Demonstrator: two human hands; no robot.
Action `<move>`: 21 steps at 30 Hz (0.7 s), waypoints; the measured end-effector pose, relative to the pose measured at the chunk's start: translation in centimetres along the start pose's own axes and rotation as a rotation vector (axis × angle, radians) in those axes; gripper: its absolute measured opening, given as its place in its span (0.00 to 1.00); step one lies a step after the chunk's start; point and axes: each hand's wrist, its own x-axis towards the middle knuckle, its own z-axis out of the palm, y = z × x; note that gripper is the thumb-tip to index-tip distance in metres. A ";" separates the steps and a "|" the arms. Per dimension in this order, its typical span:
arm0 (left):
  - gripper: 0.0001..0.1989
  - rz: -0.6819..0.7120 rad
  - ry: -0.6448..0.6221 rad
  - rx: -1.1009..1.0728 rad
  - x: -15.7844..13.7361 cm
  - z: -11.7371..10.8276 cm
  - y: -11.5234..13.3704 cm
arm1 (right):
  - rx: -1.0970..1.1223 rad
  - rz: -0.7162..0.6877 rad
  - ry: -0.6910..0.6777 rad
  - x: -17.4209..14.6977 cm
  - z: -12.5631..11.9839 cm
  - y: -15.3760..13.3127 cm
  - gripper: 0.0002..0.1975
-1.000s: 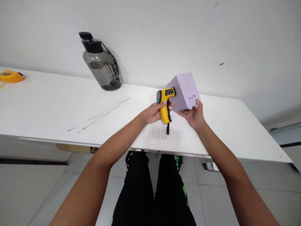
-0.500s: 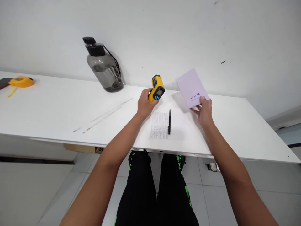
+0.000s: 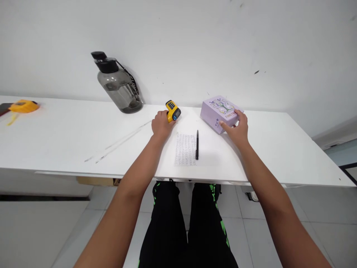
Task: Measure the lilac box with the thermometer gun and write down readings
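My left hand (image 3: 161, 124) is closed around a yellow and black infrared thermometer (image 3: 173, 111), low over the table by the wall. The thermometer's small screen and blue buttons face me. With thumb and fingers, my right hand (image 3: 237, 128) grips the near right corner of a lilac box (image 3: 214, 117). A printed tree design and lettering cover the box's top face. Between my hands, nearer to me, lie a handwritten sheet of paper (image 3: 185, 150) and a black pen (image 3: 197, 145) along its right edge.
A grey see-through water bottle (image 3: 119, 87) with a black cap stands against the wall, left of my left hand. Farther left lies a yellow tape measure (image 3: 24, 106) beside a dark object. Dark streaks mark the white table (image 3: 61, 137). Its front edge runs above my legs.
My right hand has tipped the box over, so its printed top now faces up instead of its plain lilac side. My left hand has lowered the thermometer and moved slightly left.
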 end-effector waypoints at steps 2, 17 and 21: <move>0.24 -0.004 -0.056 0.066 0.1 -0.1 0.1 | -0.006 -0.012 0.000 0.0 0.1 0.2 0.41; 0.26 -0.084 -0.201 0.208 0.0 -1.4 0.7 | -0.066 0.084 0.049 0.6 0.4 1.7 0.43; 0.27 -0.104 -0.194 0.190 0.1 -0.9 0.5 | -0.228 -0.123 0.075 -0.3 0.8 0.6 0.35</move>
